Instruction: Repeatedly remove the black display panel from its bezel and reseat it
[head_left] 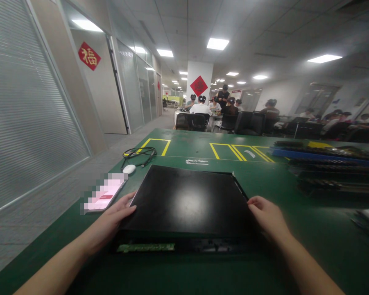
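A flat black metal case point(187, 200) lies on the green table point(264, 168) in front of me, its glossy lid facing up. A green circuit board edge point(146, 247) shows at its near lower left. My left hand point(116, 217) grips the case's left edge, fingers curled onto the lid. My right hand point(268, 217) holds the right edge the same way, thumb side on top.
A phone with a pink screen point(106, 194) lies left of the case, with a white mouse point(129, 168) and a black cable point(139, 155) behind it. Stacked dark trays point(325, 164) fill the right side. Several people sit at desks far behind.
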`<state>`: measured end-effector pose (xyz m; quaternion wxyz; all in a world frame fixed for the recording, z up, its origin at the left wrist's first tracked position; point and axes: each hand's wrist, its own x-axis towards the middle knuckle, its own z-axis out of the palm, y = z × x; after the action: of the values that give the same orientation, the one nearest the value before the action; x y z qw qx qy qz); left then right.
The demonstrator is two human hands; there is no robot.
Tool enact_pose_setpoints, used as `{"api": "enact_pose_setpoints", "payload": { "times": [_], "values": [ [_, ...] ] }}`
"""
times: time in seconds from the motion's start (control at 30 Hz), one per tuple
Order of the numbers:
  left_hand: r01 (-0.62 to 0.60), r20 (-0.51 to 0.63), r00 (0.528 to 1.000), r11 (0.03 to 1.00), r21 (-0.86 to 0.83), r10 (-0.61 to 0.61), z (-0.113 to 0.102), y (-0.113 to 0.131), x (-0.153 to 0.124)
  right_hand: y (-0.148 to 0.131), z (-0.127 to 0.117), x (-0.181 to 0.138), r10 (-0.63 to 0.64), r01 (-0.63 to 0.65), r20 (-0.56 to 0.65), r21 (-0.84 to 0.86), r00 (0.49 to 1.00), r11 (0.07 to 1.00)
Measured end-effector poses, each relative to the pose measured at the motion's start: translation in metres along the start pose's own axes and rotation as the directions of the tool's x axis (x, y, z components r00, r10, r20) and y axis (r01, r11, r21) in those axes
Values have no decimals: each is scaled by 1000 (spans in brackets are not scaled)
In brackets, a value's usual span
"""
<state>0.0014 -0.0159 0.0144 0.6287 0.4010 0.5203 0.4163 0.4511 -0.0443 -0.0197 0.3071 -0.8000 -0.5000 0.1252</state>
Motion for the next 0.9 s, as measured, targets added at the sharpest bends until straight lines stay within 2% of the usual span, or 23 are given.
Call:
{"api": "enact_pose_setpoints", "payload": {
  "times": [0.4, 0.7, 0.9],
  "values": [
    [2, -2, 1000, 1000, -8, -3, -1, -1, 2, 1, 0, 1, -34, 35, 33, -44, 999, 998],
    [-12, 65, 998, 1000, 11, 11, -4, -1, 3, -2, -2, 0, -40, 40, 29, -27, 999, 999],
    [-20, 38, 999, 999, 36, 19, -3, -3, 3, -3, -3, -2, -29, 31, 38, -34, 999, 999]
  ]
}}
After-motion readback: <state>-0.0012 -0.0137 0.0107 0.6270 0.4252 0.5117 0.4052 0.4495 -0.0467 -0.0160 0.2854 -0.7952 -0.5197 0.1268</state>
